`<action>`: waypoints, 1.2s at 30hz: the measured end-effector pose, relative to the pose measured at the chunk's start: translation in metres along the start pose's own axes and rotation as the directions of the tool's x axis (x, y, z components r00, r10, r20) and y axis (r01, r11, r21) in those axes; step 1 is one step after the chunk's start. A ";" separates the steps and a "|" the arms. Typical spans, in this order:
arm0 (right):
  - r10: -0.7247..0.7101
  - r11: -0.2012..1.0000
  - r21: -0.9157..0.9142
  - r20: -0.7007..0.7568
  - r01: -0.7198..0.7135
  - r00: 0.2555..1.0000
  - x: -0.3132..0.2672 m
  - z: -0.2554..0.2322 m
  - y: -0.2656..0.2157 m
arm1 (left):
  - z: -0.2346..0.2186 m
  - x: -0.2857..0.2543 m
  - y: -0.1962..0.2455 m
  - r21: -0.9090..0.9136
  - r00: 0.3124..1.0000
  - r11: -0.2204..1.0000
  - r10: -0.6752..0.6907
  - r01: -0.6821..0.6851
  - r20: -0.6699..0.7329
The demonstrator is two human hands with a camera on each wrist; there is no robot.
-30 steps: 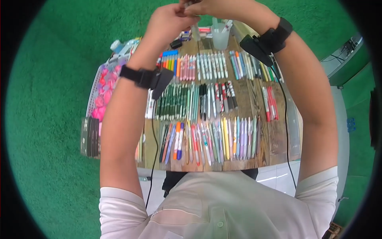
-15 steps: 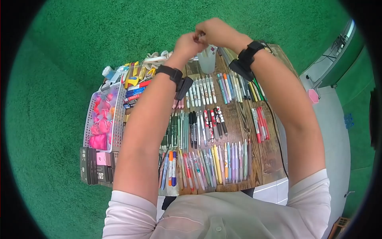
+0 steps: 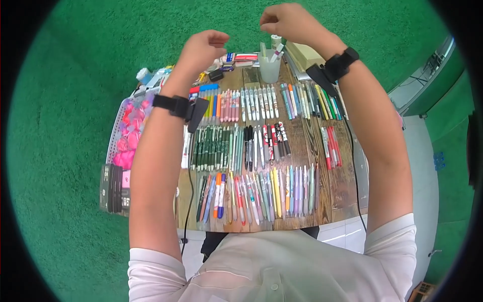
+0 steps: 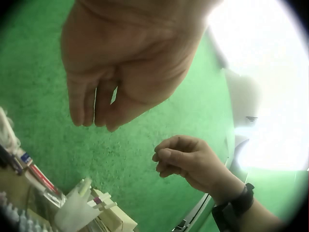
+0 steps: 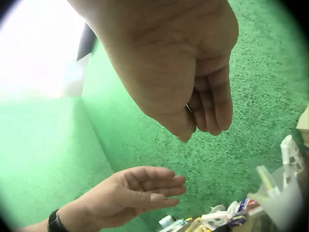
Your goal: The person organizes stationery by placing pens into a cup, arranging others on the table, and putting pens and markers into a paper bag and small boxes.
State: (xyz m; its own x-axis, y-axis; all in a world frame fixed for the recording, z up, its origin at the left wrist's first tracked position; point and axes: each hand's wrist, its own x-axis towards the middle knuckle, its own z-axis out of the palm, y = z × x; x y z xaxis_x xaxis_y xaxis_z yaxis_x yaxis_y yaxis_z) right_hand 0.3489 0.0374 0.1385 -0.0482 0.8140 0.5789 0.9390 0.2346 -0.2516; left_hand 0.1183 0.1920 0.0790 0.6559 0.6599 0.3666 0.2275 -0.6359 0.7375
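Both hands are raised beyond the table's far edge, apart from each other. My left hand point(image 3: 204, 50) holds nothing; its fingers are nearly straight, the thumb below them in the right wrist view. The right hand point(image 3: 292, 22) has loosely bent fingers, with nothing seen between them in the left wrist view. Nearest below the hands is a frosted cup point(image 3: 270, 73) with a few stick-like things standing in it. Rows of pens lie on the wooden table: white pens point(image 3: 259, 103), dark green pens point(image 3: 214, 146) and mixed pastel pens point(image 3: 297, 191).
A white basket point(image 3: 116, 128) of pink packets stands at the left, dark boxes point(image 3: 110, 187) in front of it. Beige boxes point(image 3: 304, 54) lie right of the cup. Red pens point(image 3: 333, 146) lie at the right. A cable point(image 3: 356, 176) hangs from each wrist camera.
The hands were together over the far end of the table and have now parted, left hand to the left, right hand to the right. The head view has shifted too.
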 end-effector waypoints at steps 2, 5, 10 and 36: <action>0.022 1.000 0.009 0.053 -0.022 0.998 0.001 -0.001 -0.017 | -0.025 -0.035 0.018 0.084 1.000 0.996 -0.017 0.018 -0.021; -0.034 0.999 0.009 0.122 0.033 0.992 -0.002 0.011 -0.041 | -0.055 -0.082 0.021 0.228 0.997 0.973 -0.019 0.035 -0.071; -0.087 0.987 0.157 0.289 0.043 0.953 -0.020 0.048 -0.121 | -0.098 -0.189 0.031 0.389 0.982 0.902 -0.171 0.189 -0.081; -0.626 0.779 0.360 0.501 0.514 0.598 -0.086 0.279 -0.269 | -0.067 -0.403 -0.033 0.632 0.808 0.548 -0.543 0.548 -0.230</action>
State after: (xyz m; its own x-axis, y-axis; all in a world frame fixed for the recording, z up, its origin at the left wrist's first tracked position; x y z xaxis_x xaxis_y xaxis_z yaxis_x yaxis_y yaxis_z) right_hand 0.0055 0.0520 -0.0602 -0.7871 0.6060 0.1149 0.5839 0.7921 -0.1776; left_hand -0.2020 -0.0263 -0.0547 0.2405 0.9703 0.0260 0.9391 -0.2394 0.2467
